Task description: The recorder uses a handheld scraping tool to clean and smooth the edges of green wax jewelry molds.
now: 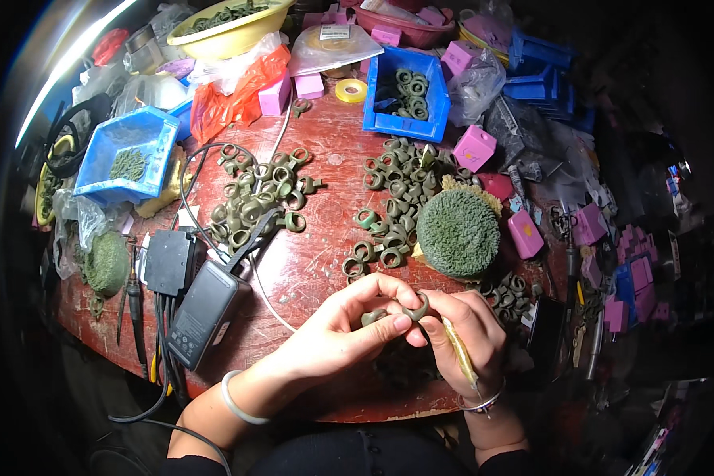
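Near the front edge of the red table, my left hand (349, 329) pinches a dark green ring (417, 308) between thumb and fingers. A second green ring-like piece (373, 317) shows between the fingers of that hand. My right hand (476, 341) is closed round a slim pen-like tool with a yellowish wrapped handle (460, 353). Its tip is hidden by the fingers close to the ring. Just beyond my hands sits a round, rough-textured green pad (458, 232) on a yellow sponge-like base. A pile of green rings (401, 190) lies beside it.
Another ring pile (258, 194) lies left of centre on the red table (325, 230). A black power adapter (209, 313) with cables is at the left. Blue bins (408, 119), a yellow basin (230, 32), pink blocks (474, 148) and plastic bags surround the far side.
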{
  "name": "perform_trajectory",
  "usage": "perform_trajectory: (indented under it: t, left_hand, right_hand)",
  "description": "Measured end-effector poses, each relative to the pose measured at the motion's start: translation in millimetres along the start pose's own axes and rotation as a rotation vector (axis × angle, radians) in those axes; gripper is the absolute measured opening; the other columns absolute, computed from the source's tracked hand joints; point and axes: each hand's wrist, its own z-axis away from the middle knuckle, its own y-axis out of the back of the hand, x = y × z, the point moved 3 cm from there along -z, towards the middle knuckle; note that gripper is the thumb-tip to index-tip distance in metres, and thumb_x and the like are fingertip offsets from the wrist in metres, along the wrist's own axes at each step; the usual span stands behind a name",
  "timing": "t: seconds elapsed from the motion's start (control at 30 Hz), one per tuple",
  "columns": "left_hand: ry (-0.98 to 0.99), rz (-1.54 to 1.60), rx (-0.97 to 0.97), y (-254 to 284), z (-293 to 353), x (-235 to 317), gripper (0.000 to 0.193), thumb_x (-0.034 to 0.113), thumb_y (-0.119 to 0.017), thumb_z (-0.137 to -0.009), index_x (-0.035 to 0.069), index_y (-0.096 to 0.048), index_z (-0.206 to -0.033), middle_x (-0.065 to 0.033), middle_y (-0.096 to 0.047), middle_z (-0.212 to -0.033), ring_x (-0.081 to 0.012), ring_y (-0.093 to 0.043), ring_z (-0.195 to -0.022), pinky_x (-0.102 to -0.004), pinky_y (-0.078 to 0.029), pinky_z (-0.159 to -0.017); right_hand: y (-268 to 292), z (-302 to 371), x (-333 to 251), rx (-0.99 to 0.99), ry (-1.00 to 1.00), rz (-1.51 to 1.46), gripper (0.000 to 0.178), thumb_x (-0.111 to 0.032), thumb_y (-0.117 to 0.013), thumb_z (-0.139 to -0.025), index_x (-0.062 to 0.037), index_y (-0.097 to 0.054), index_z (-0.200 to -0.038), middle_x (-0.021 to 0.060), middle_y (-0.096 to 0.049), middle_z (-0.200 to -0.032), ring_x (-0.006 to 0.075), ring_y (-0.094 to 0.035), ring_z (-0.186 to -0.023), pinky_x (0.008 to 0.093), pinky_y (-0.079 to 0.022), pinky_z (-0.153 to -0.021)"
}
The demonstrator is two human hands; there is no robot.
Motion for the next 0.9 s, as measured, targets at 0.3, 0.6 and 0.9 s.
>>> perform_trajectory:
  t: [0.3,0.6,0.9]
  left_hand:
    - [0.014,-0.117,0.023,-1,4,14,0.028,0.007,-0.065,-0.091,-0.002,-0.054,-0.115,-0.0075,-0.067,-0.091,-0.0127,-0.065,-0.08,-0.0243,-0.049,-0.077]
    - [0.078,-0.036,-0.029,-2,7,17,0.027,0.015,-0.065,-0.092,-0.003,-0.058,-0.11,-0.0076,-0.07,-0.09,-0.0082,-0.064,-0.086,-0.0233,-0.048,-0.079]
    - [0.042,-0.143,-0.048,1,5,12,0.026,0.013,-0.065,-0.092,-0.003,-0.057,-0.111,-0.0054,-0.07,-0.087,-0.0073,-0.062,-0.083,-0.0231,-0.047,-0.078]
  right_hand:
    - [9,7,1,0.177,0.036,-0.324,0.022,-0.018,-0.071,-0.086,-0.0037,-0.066,-0.102,0.0089,-0.064,-0.086,0.022,-0.06,-0.074,0.0321,-0.05,-0.067]
    - [12,2,-1,0.164,0.23,-0.162,0.029,-0.005,-0.08,-0.072,-0.0063,-0.066,-0.098,0.0071,-0.065,-0.083,0.0224,-0.062,-0.071,0.0324,-0.054,-0.065]
    - [12,3,1,0.068,0.207,-0.378,0.028,-0.001,-0.08,-0.07,-0.0067,-0.067,-0.094,0.0051,-0.064,-0.082,0.0207,-0.062,-0.071,0.0321,-0.054,-0.065]
